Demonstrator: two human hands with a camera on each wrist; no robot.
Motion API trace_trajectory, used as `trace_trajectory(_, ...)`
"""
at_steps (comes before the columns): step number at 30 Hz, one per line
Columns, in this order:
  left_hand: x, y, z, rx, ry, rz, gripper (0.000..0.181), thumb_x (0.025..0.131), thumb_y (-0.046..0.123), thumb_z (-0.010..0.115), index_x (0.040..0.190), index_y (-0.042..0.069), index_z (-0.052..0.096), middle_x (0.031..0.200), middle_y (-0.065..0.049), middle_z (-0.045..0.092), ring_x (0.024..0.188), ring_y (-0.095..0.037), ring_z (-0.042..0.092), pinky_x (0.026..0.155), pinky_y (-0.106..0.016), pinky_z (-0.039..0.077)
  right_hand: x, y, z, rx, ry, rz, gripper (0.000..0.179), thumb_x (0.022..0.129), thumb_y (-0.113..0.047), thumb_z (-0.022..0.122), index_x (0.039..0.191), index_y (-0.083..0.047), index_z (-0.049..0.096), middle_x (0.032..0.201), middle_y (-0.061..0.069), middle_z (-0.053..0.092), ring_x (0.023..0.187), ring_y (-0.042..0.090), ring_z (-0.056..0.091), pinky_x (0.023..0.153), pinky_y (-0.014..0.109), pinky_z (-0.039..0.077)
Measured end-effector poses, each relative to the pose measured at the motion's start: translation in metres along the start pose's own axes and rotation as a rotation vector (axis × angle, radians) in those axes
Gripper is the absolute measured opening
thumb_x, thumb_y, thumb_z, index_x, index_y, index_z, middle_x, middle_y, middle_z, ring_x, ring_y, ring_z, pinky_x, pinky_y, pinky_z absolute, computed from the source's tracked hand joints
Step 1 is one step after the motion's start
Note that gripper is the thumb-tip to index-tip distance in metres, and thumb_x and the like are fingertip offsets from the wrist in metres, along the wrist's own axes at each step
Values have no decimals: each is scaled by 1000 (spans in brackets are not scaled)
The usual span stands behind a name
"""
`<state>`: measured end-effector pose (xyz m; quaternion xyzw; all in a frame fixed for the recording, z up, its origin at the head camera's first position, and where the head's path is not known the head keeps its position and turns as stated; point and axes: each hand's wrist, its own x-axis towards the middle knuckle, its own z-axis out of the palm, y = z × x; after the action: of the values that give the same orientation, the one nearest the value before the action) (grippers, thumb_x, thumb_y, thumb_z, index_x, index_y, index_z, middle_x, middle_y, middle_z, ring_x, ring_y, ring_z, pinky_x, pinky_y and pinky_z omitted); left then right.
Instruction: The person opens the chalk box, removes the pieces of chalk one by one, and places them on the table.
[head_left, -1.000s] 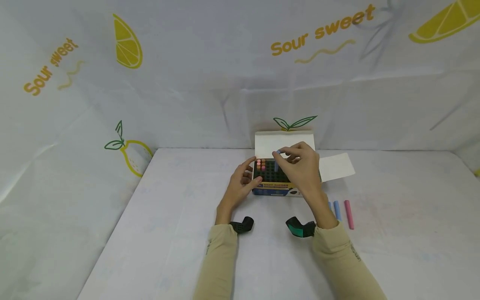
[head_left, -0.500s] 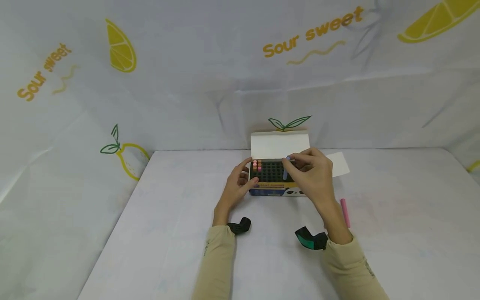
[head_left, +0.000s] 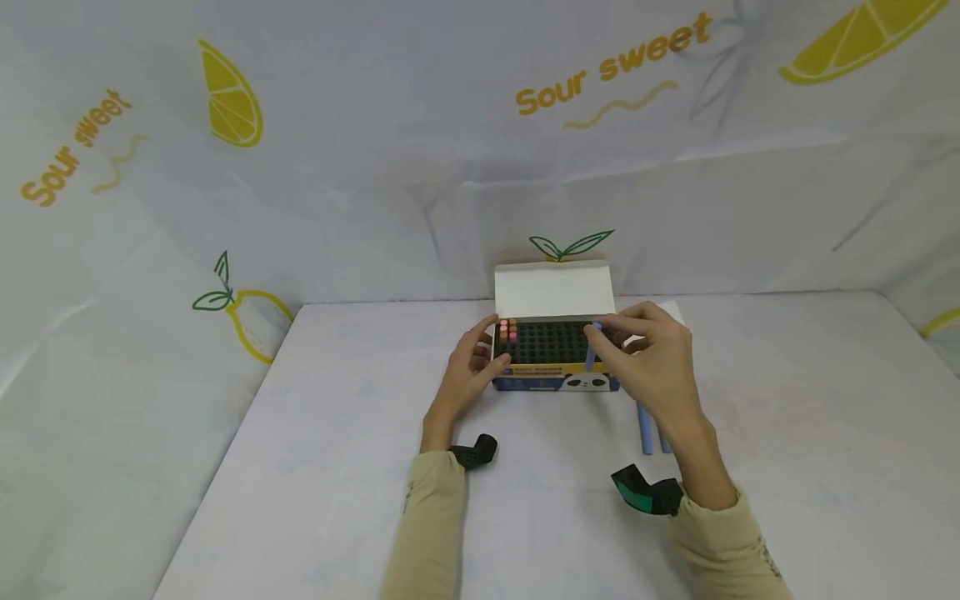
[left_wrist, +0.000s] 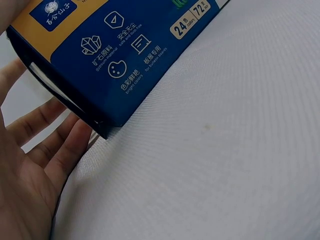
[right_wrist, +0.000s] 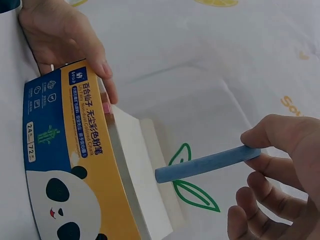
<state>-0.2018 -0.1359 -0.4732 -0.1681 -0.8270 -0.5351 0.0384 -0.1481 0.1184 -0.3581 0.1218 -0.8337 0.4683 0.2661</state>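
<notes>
A blue and yellow chalk box [head_left: 534,382] with a panda print stands on the table, its white lid [head_left: 555,290] raised at the back. Inside is a black holder [head_left: 551,340] with rows of holes. Several pink and orange chalk ends [head_left: 512,337] show at its left end. My left hand [head_left: 467,375] grips the left end of the box, thumb on the front edge, fingers round the side. Between thumb and index finger, my right hand [head_left: 654,358] pinches the upper end of a blue chalk stick [right_wrist: 205,165]. In the head view, the stick's lower end overlaps the box's right front edge.
Two blue chalk sticks [head_left: 645,429] lie on the white table beside my right forearm. Behind the right hand, a white side flap [head_left: 670,312] sticks out. A lemon-printed cloth [head_left: 375,208] hangs behind the table. Each wrist carries a black camera [head_left: 476,452].
My right hand has moved rightward with the blue chalk, from over the middle holes to the box's right end. The pink stick on the table is now hidden. My left hand keeps its grip.
</notes>
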Motion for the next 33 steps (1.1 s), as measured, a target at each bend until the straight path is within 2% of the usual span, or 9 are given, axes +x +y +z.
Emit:
trace_trajectory(9, 0, -2, 1, -2, 1, 11, 71, 97, 52, 62, 159, 30, 37, 129, -17, 53, 100, -22, 56, 89, -37, 51, -2, 5, -30, -79, -102, 66, 18, 85, -11, 81, 98, 1, 81, 94, 15, 69, 77, -12, 52, 65, 5, 44)
trace_trajectory(13, 0, -3, 2, -7, -4, 4, 68, 97, 46, 64, 159, 31, 37, 129, -16, 54, 100, -22, 56, 89, -37, 51, -2, 14, -52, -148, -170, 100, 19, 86, -13, 80, 99, 1, 81, 94, 15, 70, 76, -17, 49, 61, 12, 45)
trace_trajectory(17, -1, -3, 2, -9, -8, -7, 66, 98, 35, 65, 158, 34, 37, 130, -14, 54, 101, -22, 57, 91, -39, 51, -1, 27, -75, -239, -280, 178, 23, 89, -20, 78, 103, -1, 80, 97, 14, 71, 76, -16, 48, 62, 22, 45)
trace_trajectory(22, -1, -2, 2, -37, -13, -5, 67, 98, 29, 65, 158, 33, 36, 131, -15, 52, 102, -24, 57, 91, -41, 50, 1, 46, -96, -312, -436, 278, 34, 92, -29, 75, 110, 1, 78, 101, 14, 73, 78, -5, 57, 65, 25, 46)
trace_trajectory(29, -1, -2, 0, -21, -10, -6, 66, 98, 37, 65, 158, 33, 37, 130, -14, 53, 100, -21, 56, 91, -38, 51, 2, 67, -109, -360, -599, 370, 42, 94, -36, 72, 112, 1, 78, 107, 20, 75, 91, 28, 69, 69, 31, 49)
trace_trajectory(33, -1, -2, 0, -17, -1, -5, 67, 98, 41, 64, 158, 33, 37, 130, -15, 53, 100, -21, 57, 91, -39, 51, 1, 76, -112, -371, -691, 406, 41, 95, -38, 70, 111, -2, 79, 112, 21, 75, 99, 34, 68, 71, 33, 50)
